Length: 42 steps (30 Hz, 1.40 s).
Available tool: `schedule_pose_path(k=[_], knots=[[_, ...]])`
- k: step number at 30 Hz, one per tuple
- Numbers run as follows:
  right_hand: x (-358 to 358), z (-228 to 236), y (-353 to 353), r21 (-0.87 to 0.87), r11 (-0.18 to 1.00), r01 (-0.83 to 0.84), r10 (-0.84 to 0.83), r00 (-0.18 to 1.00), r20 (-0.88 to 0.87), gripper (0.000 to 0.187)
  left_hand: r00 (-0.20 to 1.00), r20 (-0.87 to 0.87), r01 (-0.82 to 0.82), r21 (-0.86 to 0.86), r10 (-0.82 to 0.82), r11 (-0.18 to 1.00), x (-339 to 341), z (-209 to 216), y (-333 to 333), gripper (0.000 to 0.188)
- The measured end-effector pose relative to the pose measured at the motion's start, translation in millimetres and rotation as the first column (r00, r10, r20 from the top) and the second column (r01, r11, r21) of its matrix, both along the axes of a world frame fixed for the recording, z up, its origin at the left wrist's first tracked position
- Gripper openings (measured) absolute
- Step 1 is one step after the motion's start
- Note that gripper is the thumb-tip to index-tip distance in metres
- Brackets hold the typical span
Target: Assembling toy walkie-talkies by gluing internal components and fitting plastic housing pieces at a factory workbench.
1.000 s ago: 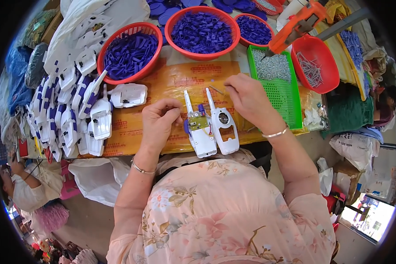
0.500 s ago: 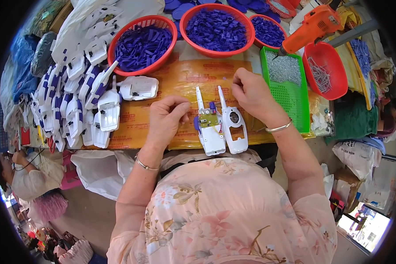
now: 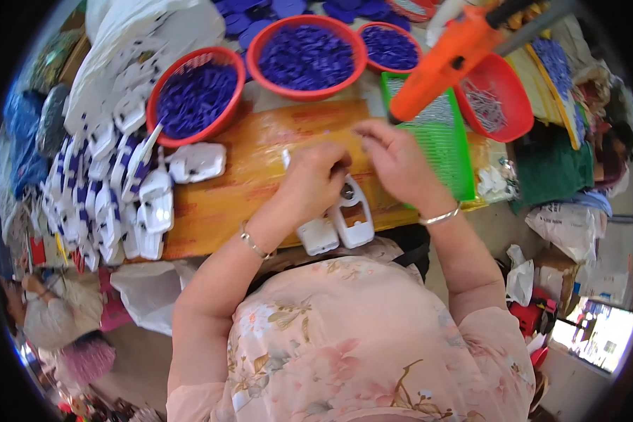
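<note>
On the table edge in front of me lie two white plastic housing halves side by side. The left half [image 3: 318, 238] is mostly covered by my left hand [image 3: 315, 176], whose fingers are bent together in a pinch; whatever they hold is too small to make out. The right half [image 3: 356, 224] has a rectangular cutout and a dark round part near its top. My right hand [image 3: 399, 158] is raised right of the halves, fingers curled and a little blurred; what is in them is hidden. Just above it hangs an orange electric screwdriver [image 3: 443, 60], tip end downward.
Red baskets [image 3: 163, 112] of purple plastic parts line the back. A green tray [image 3: 464, 165] of small metal screws and a red bowl [image 3: 520, 116] of metal pins stand right. White-and-purple housings [image 3: 155, 204] pile up left. Another person [image 3: 53, 309] sits far left.
My left hand has moved right, over the left housing half. My right hand has shifted slightly down. The screwdriver hangs closer to my right hand, and the whole view has turned a little.
</note>
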State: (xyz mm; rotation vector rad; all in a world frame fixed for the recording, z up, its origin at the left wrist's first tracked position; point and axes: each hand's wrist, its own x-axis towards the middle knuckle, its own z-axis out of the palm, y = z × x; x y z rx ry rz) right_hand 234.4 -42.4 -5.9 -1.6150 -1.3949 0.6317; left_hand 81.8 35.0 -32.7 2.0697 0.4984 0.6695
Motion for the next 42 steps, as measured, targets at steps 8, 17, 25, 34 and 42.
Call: schedule_pose_path(k=[8, 17, 25, 34, 42], knots=[[-24, 11, -77, 0.01, 0.997, -0.078, 0.079, 0.997, -0.007, 0.011, 0.994, -0.05, -0.101, -0.09, 0.097, 0.991, 20, 12, 19, 0.009], [-29, 12, -88, -0.048, 0.988, -0.149, 0.136, 0.969, -0.204, 0.011, 0.999, -0.013, 0.047, -0.077, -0.048, 0.996, 97, 17, 36, 0.014], [-25, 7, -84, -0.127, 0.983, -0.136, 0.079, 0.922, -0.378, 0.011, 0.997, 0.048, -0.048, -0.217, 0.059, 0.975, 102, 16, 49, 0.017], [37, 32, -36, 0.245, 0.887, 0.392, -0.03, 0.579, -0.815, 0.006, 0.95, 0.297, 0.15, -0.155, -0.098, 0.976, 64, 73, 51, 0.065], [25, 57, 3, 0.399, 0.845, 0.356, -0.172, 0.887, -0.428, 0.042, 0.932, 0.337, 0.248, -0.316, -0.137, 0.916, 65, 88, 45, 0.068]])
